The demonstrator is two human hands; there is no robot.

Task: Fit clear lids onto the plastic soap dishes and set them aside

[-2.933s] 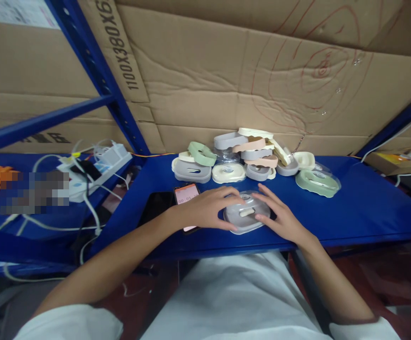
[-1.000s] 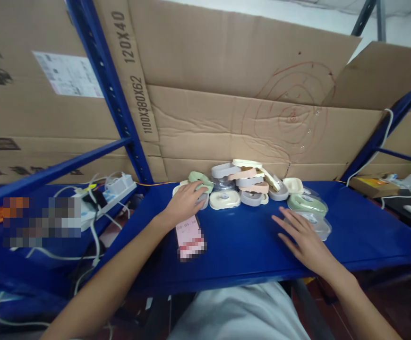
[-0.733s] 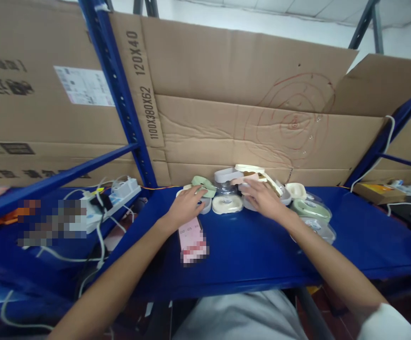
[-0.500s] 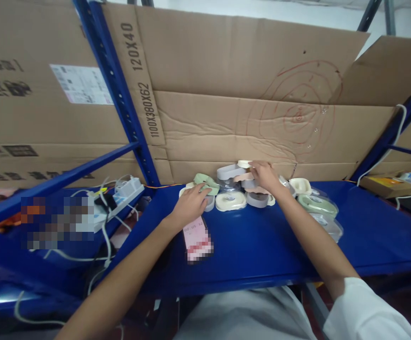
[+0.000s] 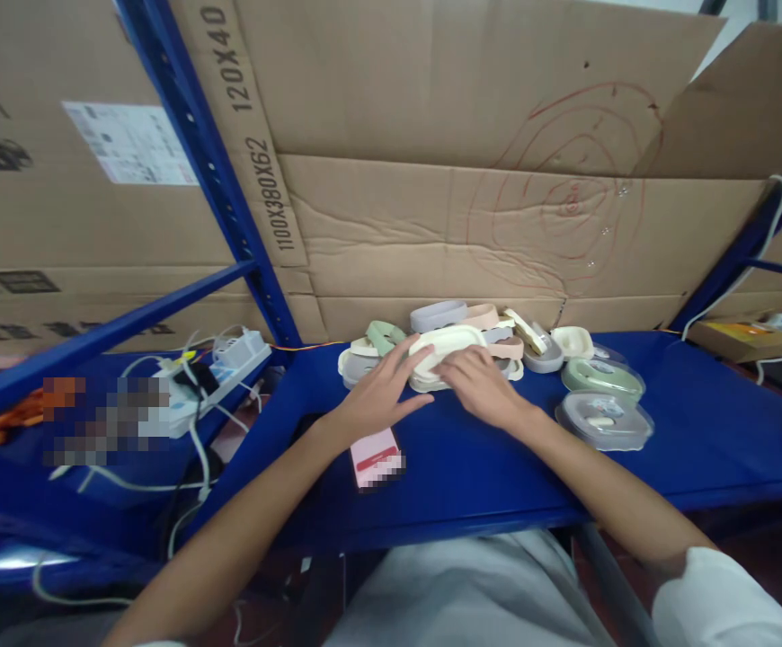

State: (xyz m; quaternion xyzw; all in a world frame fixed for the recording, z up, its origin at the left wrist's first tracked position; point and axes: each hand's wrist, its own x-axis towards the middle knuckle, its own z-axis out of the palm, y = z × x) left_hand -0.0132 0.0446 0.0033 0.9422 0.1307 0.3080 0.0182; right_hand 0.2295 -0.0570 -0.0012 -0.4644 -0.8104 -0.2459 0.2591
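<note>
A cream plastic tray (image 5: 446, 342) sits tilted in front of a pile of pastel plastic trays and lids (image 5: 492, 325) on the blue shelf (image 5: 472, 467). My left hand (image 5: 378, 398) grips the cream tray's left end, thumb and fingers spread along it. Its front edge is held by my right hand (image 5: 477, 385). A grey box with a clear lid (image 5: 603, 420) lies to the right of my right arm, beside a green lidded box (image 5: 601, 377).
A phone (image 5: 376, 456) lies on the shelf by my left wrist. A power strip with cables (image 5: 212, 368) sits on the left shelf. Cardboard sheets (image 5: 431, 216) back the shelf, and blue uprights (image 5: 229, 225) frame it. A yellow box (image 5: 734, 339) lies far right.
The grey box that both hands pressed now lies at the right. My right hand reached into the pile and drew back with the cream tray; my left hand moved from the green piece onto it.
</note>
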